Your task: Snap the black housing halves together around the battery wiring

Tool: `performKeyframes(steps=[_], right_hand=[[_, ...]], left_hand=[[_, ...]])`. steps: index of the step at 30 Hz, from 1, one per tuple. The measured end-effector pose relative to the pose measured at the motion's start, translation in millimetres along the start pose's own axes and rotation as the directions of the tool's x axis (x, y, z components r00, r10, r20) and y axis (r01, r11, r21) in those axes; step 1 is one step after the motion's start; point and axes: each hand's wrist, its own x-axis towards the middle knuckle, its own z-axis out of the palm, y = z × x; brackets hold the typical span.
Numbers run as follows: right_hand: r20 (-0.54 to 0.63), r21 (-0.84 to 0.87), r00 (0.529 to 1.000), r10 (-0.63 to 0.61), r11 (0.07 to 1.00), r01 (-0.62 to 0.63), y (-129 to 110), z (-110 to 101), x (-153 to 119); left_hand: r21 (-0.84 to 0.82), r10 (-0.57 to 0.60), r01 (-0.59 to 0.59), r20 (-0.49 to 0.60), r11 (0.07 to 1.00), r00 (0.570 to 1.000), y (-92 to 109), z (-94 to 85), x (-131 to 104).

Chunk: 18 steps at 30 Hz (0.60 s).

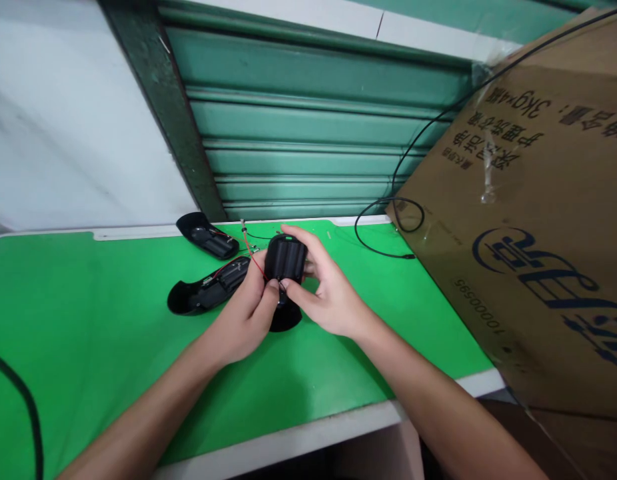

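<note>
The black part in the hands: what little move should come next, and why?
Maybe the left hand and right hand could gently tuck the red wire closer with their thumbs. Both hands hold the black part, their thumb tips sit close together near its lower end, and the wire sticks out past its left side.

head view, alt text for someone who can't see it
A left hand and right hand hold a black casing beside a red wire, over a green tabletop. Two similar casings lie to the left; a big cardboard box stands on the right.
</note>
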Motion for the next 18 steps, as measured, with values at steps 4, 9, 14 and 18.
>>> performKeyframes(steps=[4, 9, 14, 18], right_hand=[[-0.023, -0.019, 1.0, -0.016, 1.0, 0.016, 1.5, 3.2, -0.3], [-0.056, -0.006, 0.998, 0.014, 1.0, -0.014, -0.5, 7.9, -0.2], [-0.061, 0.008, 0.997, 0.036, 0.999, -0.036, -3.0, 8.9, 1.0], [-0.008, 0.05, 0.998, 0.067, 0.997, -0.067, -4.2, 3.3, 3.2]], left_hand=[[0.036, 0.006, -0.005, -0.006, 0.999, 1.0, 1.2, 2.1, 0.5], [0.061, 0.016, -0.014, -0.022, 0.998, 1.0, 4.6, 6.8, 1.3], [-0.015, -0.048, 0.047, -0.032, 0.999, 0.998, 5.2, 6.1, 1.4], [-0.256, -0.156, 0.152, 0.004, 0.955, 0.988, 0.0, 3.2, 2.2]])
